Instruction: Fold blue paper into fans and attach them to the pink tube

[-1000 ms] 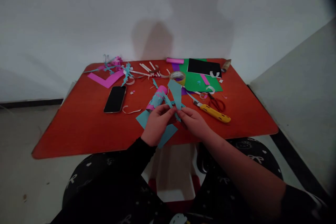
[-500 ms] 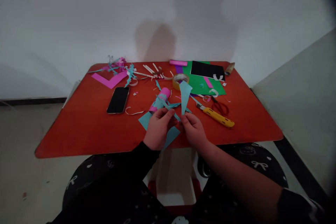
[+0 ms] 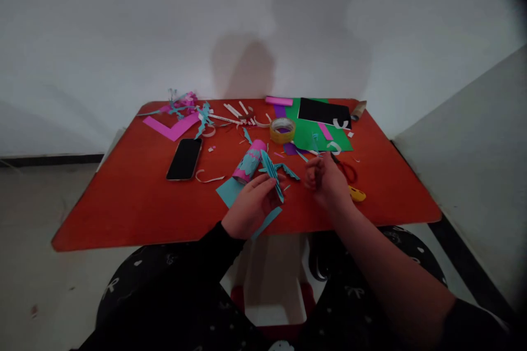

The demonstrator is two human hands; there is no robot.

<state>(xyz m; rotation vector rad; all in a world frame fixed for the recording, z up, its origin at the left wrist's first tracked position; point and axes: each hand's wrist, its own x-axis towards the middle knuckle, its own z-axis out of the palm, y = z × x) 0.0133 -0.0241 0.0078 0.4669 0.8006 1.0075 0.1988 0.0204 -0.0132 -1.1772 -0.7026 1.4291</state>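
My left hand (image 3: 252,205) pinches a pleated light-blue paper piece (image 3: 272,173) between thumb and fingers, tilted above the table. Its thumb lies along the folded strips. To the right, my right hand (image 3: 327,181) is closed with curled fingers; I cannot make out whether anything is in them. It covers most of the yellow utility knife (image 3: 357,194) and part of the scissors (image 3: 349,171) with dark red handles. A pink paper tube (image 3: 249,162) wrapped in cut blue paper lies just beyond my left hand. Under that hand is a flat blue sheet (image 3: 228,191).
A phone (image 3: 184,159) lies on the red table (image 3: 135,214) at the left. A tape roll (image 3: 282,130) sits mid-table, beside green paper (image 3: 304,134) and a black sheet (image 3: 323,111). Pink paper (image 3: 172,130) and several scraps lie toward the back, near the wall.
My hands have moved apart. My right hand has let go of the blue paper and shifted right over the utility knife and scissors. The blue piece in my left hand now shows its pleats.
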